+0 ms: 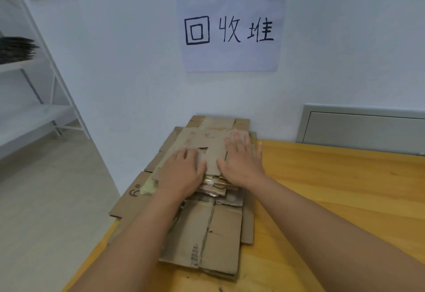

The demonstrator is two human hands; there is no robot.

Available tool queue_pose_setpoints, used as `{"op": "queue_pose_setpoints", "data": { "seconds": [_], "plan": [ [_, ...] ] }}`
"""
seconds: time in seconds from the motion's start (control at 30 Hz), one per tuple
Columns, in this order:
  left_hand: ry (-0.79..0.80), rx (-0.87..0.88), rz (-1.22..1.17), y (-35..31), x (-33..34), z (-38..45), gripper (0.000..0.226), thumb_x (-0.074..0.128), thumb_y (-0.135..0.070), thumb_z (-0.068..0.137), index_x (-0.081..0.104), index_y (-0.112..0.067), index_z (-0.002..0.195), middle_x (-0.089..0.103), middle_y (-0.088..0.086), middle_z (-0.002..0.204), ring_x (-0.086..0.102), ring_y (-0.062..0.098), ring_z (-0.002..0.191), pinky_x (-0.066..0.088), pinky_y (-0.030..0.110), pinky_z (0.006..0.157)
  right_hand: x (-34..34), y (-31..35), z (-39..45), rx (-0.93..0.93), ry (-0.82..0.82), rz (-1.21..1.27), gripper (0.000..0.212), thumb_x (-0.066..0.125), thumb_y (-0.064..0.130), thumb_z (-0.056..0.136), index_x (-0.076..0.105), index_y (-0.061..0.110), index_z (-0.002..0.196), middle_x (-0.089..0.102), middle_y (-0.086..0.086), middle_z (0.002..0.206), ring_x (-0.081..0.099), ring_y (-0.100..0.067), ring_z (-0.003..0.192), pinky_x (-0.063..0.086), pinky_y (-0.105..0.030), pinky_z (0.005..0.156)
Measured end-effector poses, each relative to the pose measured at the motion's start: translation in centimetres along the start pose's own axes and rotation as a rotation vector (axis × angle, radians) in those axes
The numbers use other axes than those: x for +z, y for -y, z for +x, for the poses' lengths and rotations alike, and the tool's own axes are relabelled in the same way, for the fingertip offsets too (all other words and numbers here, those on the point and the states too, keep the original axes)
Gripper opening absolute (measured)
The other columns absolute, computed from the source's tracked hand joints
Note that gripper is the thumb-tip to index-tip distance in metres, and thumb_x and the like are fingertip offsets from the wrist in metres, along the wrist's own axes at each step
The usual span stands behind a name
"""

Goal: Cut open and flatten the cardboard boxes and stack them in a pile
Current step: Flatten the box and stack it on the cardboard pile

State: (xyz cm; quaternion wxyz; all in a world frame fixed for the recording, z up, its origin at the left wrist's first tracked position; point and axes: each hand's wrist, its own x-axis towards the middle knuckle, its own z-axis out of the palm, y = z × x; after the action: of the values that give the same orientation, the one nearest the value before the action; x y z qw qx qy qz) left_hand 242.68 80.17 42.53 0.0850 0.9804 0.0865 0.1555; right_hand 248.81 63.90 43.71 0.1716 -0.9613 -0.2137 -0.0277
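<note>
Left hand point(181, 172) and right hand point(241, 160), fingers spread flat, press the top flattened brown cardboard sheet point(212, 151) on the pile of flattened brown cardboard boxes point(220, 229) below the handwritten white paper wall sign point(230, 31)

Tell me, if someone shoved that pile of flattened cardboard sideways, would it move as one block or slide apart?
Probably slide apart: the cardboard pile is loose sheets of uneven size, edges misaligned. The top sheet likely shifts first once the left hand and right hand pressing it lift. Its left edge overhangs the wooden table, so pieces might tip off.
</note>
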Motion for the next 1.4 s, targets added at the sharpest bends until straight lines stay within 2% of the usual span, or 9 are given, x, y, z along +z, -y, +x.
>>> {"op": "queue_pose_setpoints", "data": {
  "seconds": [0.13,0.3,0.43,0.77,0.87,0.97,1.1,1.2,1.4],
  "plan": [
    [0.134,0.082,0.037,0.8,1.0,-0.3,0.061,0.014,-0.060,0.100,0.015,-0.038,0.156,0.004,-0.008,0.166,0.002,0.016,0.152,0.004,0.037,0.122,0.8,-1.0,1.6,-0.067,0.129,-0.042,0.062,0.022,0.054,0.101,0.003,0.038,0.158,-0.015,0.004,0.166,-0.017,-0.020,0.152,-0.016,-0.054,0.119],
    [0.165,0.062,0.042,1.0,1.8,-0.4,0.076,0.004,-0.080,0.083,0.013,-0.050,0.152,0.005,-0.011,0.165,0.001,0.015,0.152,0.002,0.040,0.122,2.0,-1.5,1.9,-0.084,0.139,-0.033,0.060,0.020,0.054,0.101,0.007,0.038,0.158,-0.008,0.003,0.167,-0.009,-0.019,0.153,-0.008,-0.050,0.121],
    [0.164,0.046,0.042,0.6,1.5,-0.3,0.064,0.021,-0.075,0.091,0.019,-0.051,0.151,0.009,-0.011,0.165,0.002,0.015,0.151,0.002,0.040,0.122,2.0,-1.5,2.2,-0.071,0.159,-0.007,0.060,0.021,0.053,0.101,0.009,0.037,0.158,-0.005,0.004,0.167,-0.007,-0.018,0.153,-0.005,-0.052,0.122],
    [0.323,0.038,0.173,-1.3,-1.8,-0.1,0.065,0.012,-0.068,0.096,0.002,-0.043,0.155,-0.011,-0.003,0.165,-0.012,0.021,0.152,-0.007,0.049,0.121,-0.4,-1.4,1.3,-0.093,0.171,-0.029,0.062,0.022,0.056,0.101,0.007,0.036,0.158,-0.007,0.003,0.167,-0.009,-0.021,0.153,-0.006,-0.057,0.120],
    [0.148,0.076,0.162,-3.6,-3.0,-0.9,0.059,0.014,-0.058,0.099,0.017,-0.039,0.154,0.002,0.001,0.166,0.000,0.022,0.152,0.003,0.044,0.123,-2.0,-2.4,-1.1,-0.129,0.048,0.004,0.062,0.030,0.052,0.100,0.014,0.032,0.157,0.004,0.000,0.166,-0.002,-0.022,0.153,-0.001,-0.054,0.121],
    [-0.007,0.134,0.149,-6.7,-3.3,-2.5,0.069,0.010,-0.060,0.092,0.038,-0.031,0.148,0.028,0.005,0.160,0.023,0.024,0.148,0.018,0.041,0.119,-3.6,-4.8,-4.2,-0.120,-0.038,0.025,0.062,0.034,0.052,0.098,0.019,0.032,0.155,0.014,-0.002,0.164,0.007,-0.023,0.151,0.010,-0.051,0.121],
    [-0.148,0.249,0.085,-11.5,-2.6,-5.0,0.055,0.035,-0.052,0.091,0.059,-0.022,0.130,0.056,0.008,0.139,0.053,0.028,0.127,0.044,0.043,0.103,-6.2,-10.1,-9.7,-0.132,-0.081,-0.080,0.063,0.032,0.056,0.096,0.027,0.031,0.153,0.027,0.000,0.157,0.020,-0.023,0.146,0.023,-0.046,0.114],
    [-0.192,0.367,0.054,-16.0,-1.7,-7.2,0.051,0.043,-0.049,0.088,0.065,-0.019,0.122,0.061,0.008,0.130,0.058,0.027,0.118,0.049,0.042,0.096,-8.0,-15.0,-14.0,-0.095,-0.074,-0.143,0.078,0.014,0.064,0.084,0.029,0.031,0.153,0.032,0.000,0.156,0.025,-0.024,0.144,0.025,-0.045,0.112],
    [-0.179,0.556,-0.016,-27.5,0.1,-10.2,0.048,0.044,-0.048,0.088,0.064,-0.021,0.121,0.060,0.005,0.131,0.057,0.026,0.117,0.050,0.041,0.092,-11.2,-25.3,-22.0,0.110,-0.087,-0.166,0.085,0.007,0.066,0.076,0.024,0.035,0.153,0.028,0.004,0.157,0.023,-0.021,0.144,0.024,-0.042,0.113]
  ]
}}
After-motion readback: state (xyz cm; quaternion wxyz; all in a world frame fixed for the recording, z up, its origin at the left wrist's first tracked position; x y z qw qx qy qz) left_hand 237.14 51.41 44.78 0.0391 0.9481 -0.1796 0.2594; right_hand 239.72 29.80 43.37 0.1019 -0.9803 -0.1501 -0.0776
